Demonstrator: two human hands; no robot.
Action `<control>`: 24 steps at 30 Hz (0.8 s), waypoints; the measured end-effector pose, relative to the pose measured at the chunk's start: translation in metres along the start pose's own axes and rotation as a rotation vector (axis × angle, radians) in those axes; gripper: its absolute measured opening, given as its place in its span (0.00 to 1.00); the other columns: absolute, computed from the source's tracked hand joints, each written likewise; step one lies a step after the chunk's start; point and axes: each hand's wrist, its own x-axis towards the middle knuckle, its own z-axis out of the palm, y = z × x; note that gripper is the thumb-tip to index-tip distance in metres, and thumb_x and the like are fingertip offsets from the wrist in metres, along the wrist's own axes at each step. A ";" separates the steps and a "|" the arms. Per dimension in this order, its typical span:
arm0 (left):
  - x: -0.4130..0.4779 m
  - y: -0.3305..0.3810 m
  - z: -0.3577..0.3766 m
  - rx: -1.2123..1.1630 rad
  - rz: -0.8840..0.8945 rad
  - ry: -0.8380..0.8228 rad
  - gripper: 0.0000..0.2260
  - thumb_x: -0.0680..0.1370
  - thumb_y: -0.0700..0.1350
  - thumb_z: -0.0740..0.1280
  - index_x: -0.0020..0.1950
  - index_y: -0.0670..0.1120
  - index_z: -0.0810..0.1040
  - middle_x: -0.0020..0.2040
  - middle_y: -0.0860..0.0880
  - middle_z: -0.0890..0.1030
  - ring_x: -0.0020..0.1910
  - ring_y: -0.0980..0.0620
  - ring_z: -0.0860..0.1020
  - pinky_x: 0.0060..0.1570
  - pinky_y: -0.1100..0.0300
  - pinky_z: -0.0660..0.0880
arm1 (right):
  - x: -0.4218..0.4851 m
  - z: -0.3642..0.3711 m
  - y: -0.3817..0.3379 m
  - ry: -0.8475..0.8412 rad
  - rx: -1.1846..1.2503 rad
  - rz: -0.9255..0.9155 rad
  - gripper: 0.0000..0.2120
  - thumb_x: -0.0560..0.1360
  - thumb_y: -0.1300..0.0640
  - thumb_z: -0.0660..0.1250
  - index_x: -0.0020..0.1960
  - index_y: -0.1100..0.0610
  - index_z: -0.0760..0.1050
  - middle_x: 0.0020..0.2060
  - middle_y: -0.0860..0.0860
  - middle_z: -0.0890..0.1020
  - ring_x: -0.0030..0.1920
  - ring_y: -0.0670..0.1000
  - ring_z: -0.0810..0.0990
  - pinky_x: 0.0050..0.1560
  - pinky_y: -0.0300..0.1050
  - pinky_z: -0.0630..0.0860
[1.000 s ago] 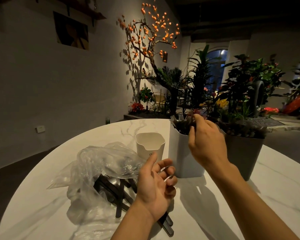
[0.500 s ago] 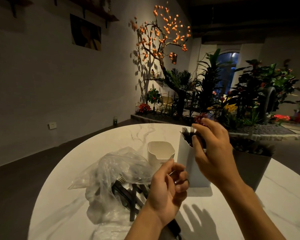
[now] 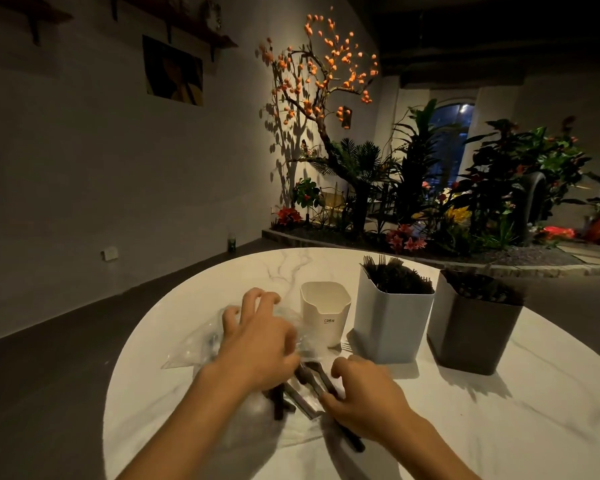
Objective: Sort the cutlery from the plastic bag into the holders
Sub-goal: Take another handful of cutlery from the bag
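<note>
Clear plastic of the bag [image 3: 201,348] lies crumpled on the marble table [image 3: 499,427] under your left hand [image 3: 257,344], whose fingers are spread and lightly bent over it, gripping nothing that can be made out. Your right hand [image 3: 364,396] sits just beside it with fingers curled down onto the dark-handled cutlery [image 3: 312,379] spilling from the bag's mouth, though whether it has closed on a piece you cannot tell. Behind them stand the small white holder [image 3: 324,311], the taller white holder [image 3: 392,323] full of forks, and the grey holder [image 3: 471,334], side by side.
</note>
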 end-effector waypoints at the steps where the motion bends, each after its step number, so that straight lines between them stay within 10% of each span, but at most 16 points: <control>1: 0.002 -0.007 0.000 0.040 -0.018 -0.067 0.07 0.76 0.58 0.70 0.48 0.56 0.83 0.80 0.53 0.55 0.80 0.44 0.43 0.75 0.37 0.43 | 0.000 0.002 -0.002 -0.028 -0.003 0.027 0.13 0.77 0.41 0.66 0.52 0.50 0.73 0.49 0.49 0.77 0.48 0.50 0.75 0.47 0.44 0.76; 4: 0.006 -0.023 0.001 0.082 -0.045 -0.146 0.08 0.77 0.52 0.69 0.56 0.59 0.80 0.81 0.50 0.58 0.81 0.42 0.44 0.73 0.31 0.37 | 0.002 0.006 -0.008 -0.102 -0.044 0.065 0.12 0.77 0.45 0.68 0.54 0.52 0.73 0.50 0.51 0.77 0.49 0.52 0.76 0.49 0.47 0.78; 11: 0.020 -0.043 0.006 0.038 -0.025 -0.175 0.25 0.81 0.50 0.64 0.78 0.60 0.62 0.73 0.53 0.71 0.71 0.46 0.70 0.67 0.44 0.70 | 0.004 -0.008 -0.019 -0.089 -0.198 0.037 0.17 0.78 0.50 0.69 0.63 0.56 0.73 0.57 0.55 0.80 0.53 0.56 0.78 0.49 0.47 0.73; 24: 0.045 -0.050 0.008 -0.208 -0.012 -0.005 0.31 0.82 0.40 0.63 0.81 0.60 0.58 0.72 0.51 0.74 0.66 0.46 0.75 0.62 0.49 0.77 | 0.027 -0.016 -0.031 -0.049 0.230 0.049 0.12 0.82 0.58 0.58 0.62 0.54 0.74 0.55 0.53 0.80 0.50 0.52 0.77 0.50 0.45 0.76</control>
